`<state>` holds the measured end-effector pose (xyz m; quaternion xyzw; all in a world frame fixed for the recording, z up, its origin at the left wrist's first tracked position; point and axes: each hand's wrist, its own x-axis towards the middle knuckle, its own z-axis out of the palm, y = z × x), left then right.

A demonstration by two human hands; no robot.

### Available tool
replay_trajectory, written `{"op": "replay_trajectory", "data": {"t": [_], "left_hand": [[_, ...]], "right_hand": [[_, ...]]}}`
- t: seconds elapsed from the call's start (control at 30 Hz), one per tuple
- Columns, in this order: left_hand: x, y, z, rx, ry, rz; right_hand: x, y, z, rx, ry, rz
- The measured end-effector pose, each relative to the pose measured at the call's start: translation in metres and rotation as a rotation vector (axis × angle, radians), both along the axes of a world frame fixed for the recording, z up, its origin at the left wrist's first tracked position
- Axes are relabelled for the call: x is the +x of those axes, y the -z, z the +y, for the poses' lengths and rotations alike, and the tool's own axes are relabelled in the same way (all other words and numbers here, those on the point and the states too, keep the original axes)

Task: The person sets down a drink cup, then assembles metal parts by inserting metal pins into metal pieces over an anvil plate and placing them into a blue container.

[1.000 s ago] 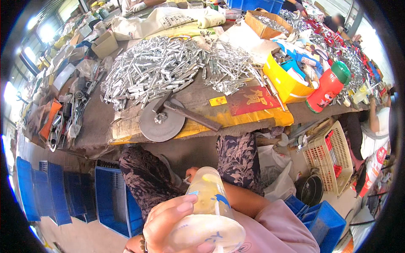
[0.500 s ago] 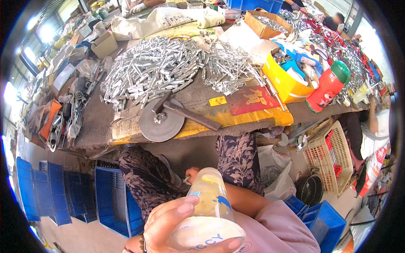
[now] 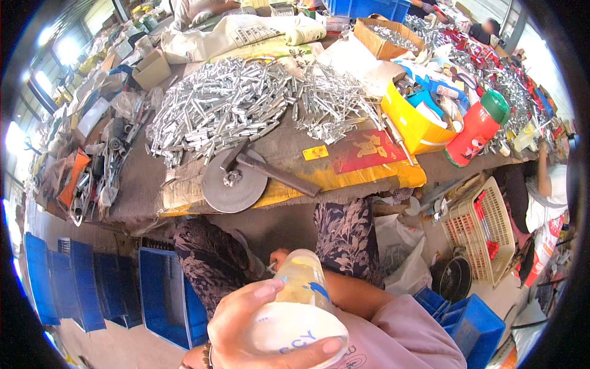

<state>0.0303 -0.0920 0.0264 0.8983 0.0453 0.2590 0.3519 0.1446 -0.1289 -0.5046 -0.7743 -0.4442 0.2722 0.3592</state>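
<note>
My left hand (image 3: 236,320) is closed around a translucent plastic drink cup (image 3: 301,284) with blue print and pale yellowish contents. The cup lies tilted, its wide white end toward me and its narrow end pointing away over my lap. Lower down, between my knees, my right hand (image 3: 279,256) looks curled, with a small whitish bit at its fingers. The cup covers part of that hand. On the bench ahead, a hammer (image 3: 279,174) rests with its head on a round grey metal disc (image 3: 235,184). Neither hand touches them.
Silvery metal pieces (image 3: 221,107) are heaped on the bench. Right of them stand a yellow box (image 3: 412,120) of odds and ends and a red bottle (image 3: 473,132) with a green cap. Blue bins (image 3: 172,295) and a cream basket (image 3: 479,227) flank my legs.
The cup and my left hand have dropped slightly toward me, and the cup's white end is tipped a little differently. My right hand stays between my knees. The view has shifted slightly.
</note>
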Motion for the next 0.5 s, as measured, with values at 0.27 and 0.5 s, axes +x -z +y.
{"op": "replay_trajectory", "data": {"t": [0.27,0.5], "left_hand": [[-0.002,0.046,0.008,0.121,-0.232,-0.171],[0.008,0.048,0.026,0.037,-0.258,-0.202]], "right_hand": [[0.029,-0.009,-0.034,0.031,0.122,-0.051],[0.020,-0.017,-0.064,0.061,0.048,-0.036]]}}
